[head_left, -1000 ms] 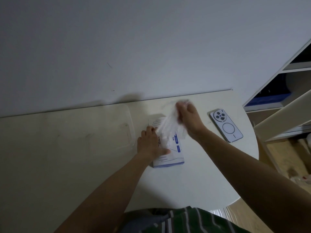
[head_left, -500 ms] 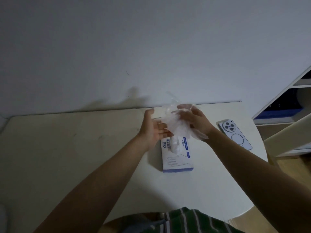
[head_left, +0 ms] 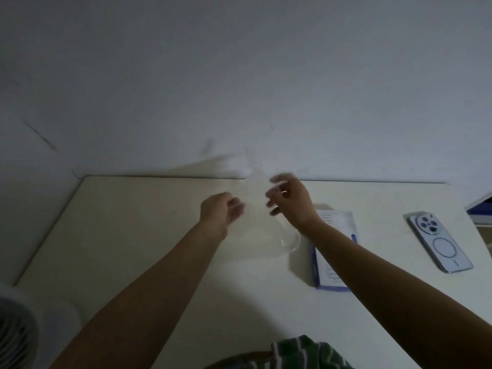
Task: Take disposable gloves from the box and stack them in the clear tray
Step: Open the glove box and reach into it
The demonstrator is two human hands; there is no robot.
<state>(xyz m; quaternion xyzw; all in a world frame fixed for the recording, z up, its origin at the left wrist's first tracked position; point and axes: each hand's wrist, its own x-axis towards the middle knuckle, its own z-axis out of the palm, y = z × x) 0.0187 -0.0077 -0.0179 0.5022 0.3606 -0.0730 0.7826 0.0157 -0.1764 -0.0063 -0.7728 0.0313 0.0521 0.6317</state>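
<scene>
A thin translucent disposable glove hangs blurred between my two raised hands. My right hand pinches its right side with curled fingers. My left hand has its fingers curled at the glove's left edge and seems to hold it, though motion blur hides the contact. Below both hands lies the clear tray, nearly invisible apart from its rounded near-right corner. The white and blue glove box lies flat to the right of the tray, partly hidden by my right forearm.
A phone lies face down on the white table, to the right of the box. A white fan shows at the lower left corner. A shelf edge juts in at the far right. A wall stands behind the table.
My left hand came off the box and both hands carried the glove left, from above the box to above the tray. The view has swung left.
</scene>
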